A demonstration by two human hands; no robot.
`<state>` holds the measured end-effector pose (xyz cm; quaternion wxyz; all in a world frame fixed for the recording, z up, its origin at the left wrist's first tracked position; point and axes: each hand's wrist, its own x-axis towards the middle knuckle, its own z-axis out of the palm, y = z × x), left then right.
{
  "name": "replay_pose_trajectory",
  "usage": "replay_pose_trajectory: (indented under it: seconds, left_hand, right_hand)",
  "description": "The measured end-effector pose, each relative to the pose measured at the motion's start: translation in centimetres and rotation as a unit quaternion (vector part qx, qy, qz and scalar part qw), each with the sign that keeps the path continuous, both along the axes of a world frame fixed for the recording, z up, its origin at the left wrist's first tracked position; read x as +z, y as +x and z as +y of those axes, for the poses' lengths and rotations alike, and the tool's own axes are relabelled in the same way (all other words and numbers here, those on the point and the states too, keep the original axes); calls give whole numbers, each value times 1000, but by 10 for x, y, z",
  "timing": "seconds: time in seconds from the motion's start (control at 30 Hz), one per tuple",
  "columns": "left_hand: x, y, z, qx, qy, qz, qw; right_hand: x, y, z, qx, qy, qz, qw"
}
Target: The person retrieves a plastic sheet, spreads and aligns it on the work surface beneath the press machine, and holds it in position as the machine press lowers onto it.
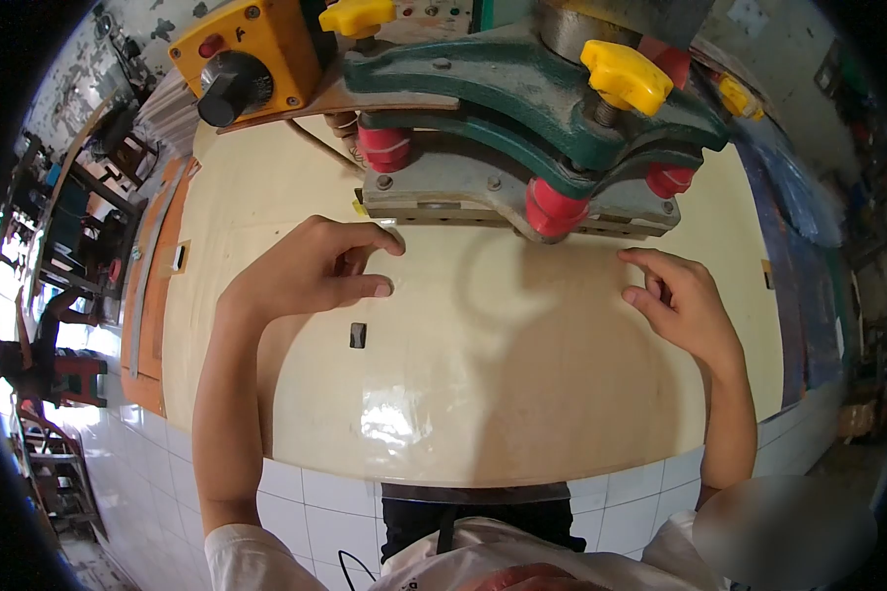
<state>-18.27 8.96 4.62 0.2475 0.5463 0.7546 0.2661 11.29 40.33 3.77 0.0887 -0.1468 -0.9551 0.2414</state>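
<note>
My left hand (pixel 311 268) is over the pale, shiny tabletop (pixel 404 394), with its thumb and index finger apart and nothing between them. Just beyond its fingertips lies the front edge of the press's grey metal plate (pixel 443 184). My right hand (pixel 682 300) is near the plate's right front corner, thumb and index finger slightly apart, the other fingers curled and partly hidden. I see nothing in its grip. A small dark block (pixel 358 336) lies on the tabletop just below my left thumb. Whether either hand touches the surface I cannot tell.
Above the plate stands a green press frame (pixel 443 71) with red cylinders (pixel 557 207) and yellow star knobs (pixel 629 77). An orange control box (pixel 252 59) with a black dial sits at the upper left. A person (pixel 35 345) is at the far left, near a red stool (pixel 77 381).
</note>
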Motion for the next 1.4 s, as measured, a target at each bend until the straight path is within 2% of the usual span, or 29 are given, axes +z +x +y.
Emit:
replay_pose_trajectory:
  seconds: [1.4]
  left_hand:
    - [-5,-2,0,-11,12,-10,1000]
  right_hand:
    - [-1,1,2,6,-5,9,1000]
